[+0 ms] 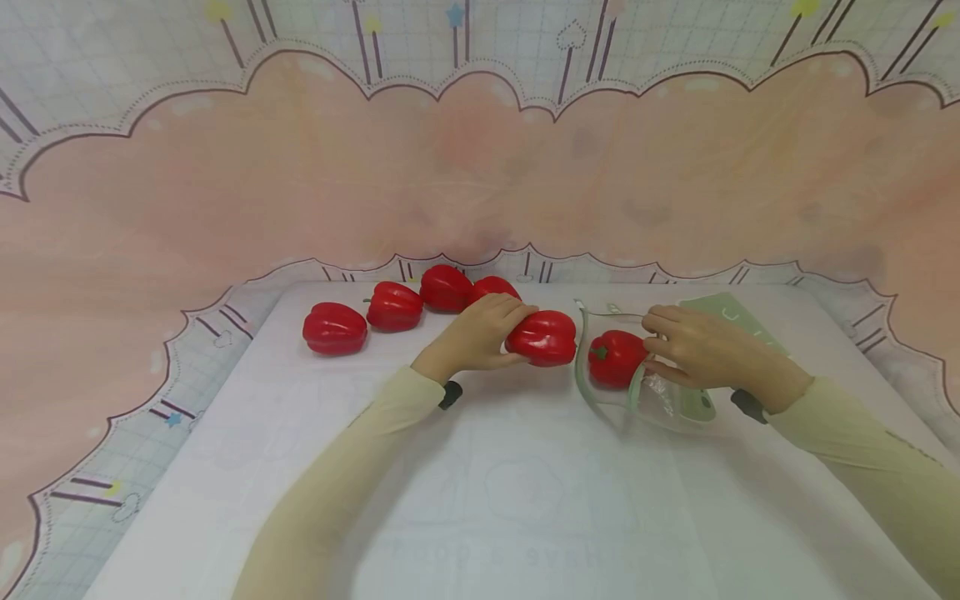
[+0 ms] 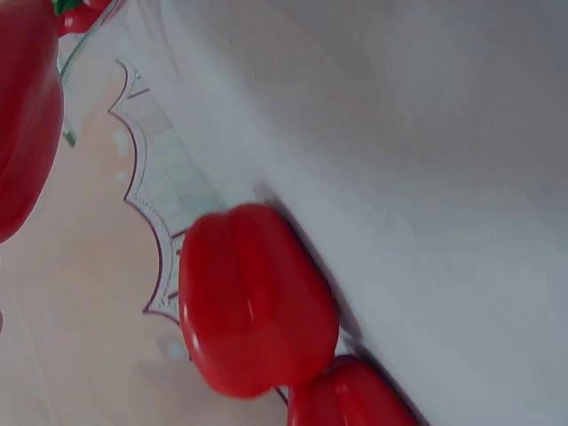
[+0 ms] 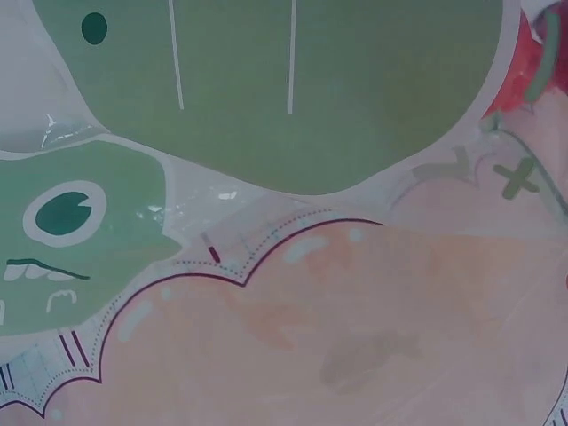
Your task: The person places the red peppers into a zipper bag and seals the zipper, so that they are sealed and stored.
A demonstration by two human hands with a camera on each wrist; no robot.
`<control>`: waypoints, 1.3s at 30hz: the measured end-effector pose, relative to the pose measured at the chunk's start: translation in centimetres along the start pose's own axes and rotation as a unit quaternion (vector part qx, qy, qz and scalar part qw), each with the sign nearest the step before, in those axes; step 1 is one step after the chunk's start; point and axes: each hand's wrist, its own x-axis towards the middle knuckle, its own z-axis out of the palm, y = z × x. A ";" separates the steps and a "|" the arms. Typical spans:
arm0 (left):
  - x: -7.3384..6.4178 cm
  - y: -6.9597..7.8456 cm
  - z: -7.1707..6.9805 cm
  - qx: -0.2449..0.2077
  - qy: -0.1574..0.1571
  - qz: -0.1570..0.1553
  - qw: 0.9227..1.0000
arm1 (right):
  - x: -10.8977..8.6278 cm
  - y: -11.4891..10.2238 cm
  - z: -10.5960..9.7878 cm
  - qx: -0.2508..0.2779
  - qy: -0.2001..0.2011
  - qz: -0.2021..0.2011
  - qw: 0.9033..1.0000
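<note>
My left hand grips a red bell pepper from its left side, raised beside the mouth of a clear plastic bag with green print. The same held pepper fills the upper left corner of the left wrist view. My right hand pinches the bag's edge with curled fingers. The bag lies on its side with its green-rimmed mouth spread toward the left. Just inside that mouth rests another red bell pepper, its green stem facing left. In the right wrist view the bag's green cartoon print shows large.
Several more red peppers stand along the back left of the white-covered table, among them one at the far left and one with its stem showing. Behind them hangs a patterned peach curtain.
</note>
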 end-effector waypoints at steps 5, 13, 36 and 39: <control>0.7 0.5 0.8 0.001 -0.018 0.010 1.000 | 0.1 0.0 -0.1 -0.004 -0.008 0.002 1.000; 1.4 1.1 1.7 -0.002 -0.040 0.016 0.999 | 0.1 0.0 -0.1 -0.005 -0.008 0.001 1.000; 3.9 3.0 2.9 -0.020 -0.075 0.005 0.997 | 0.8 0.0 -0.3 0.005 -0.022 0.006 1.000; 4.3 3.3 3.1 -0.017 -0.079 0.003 0.997 | 0.9 -0.1 -0.5 0.004 -0.027 0.007 1.000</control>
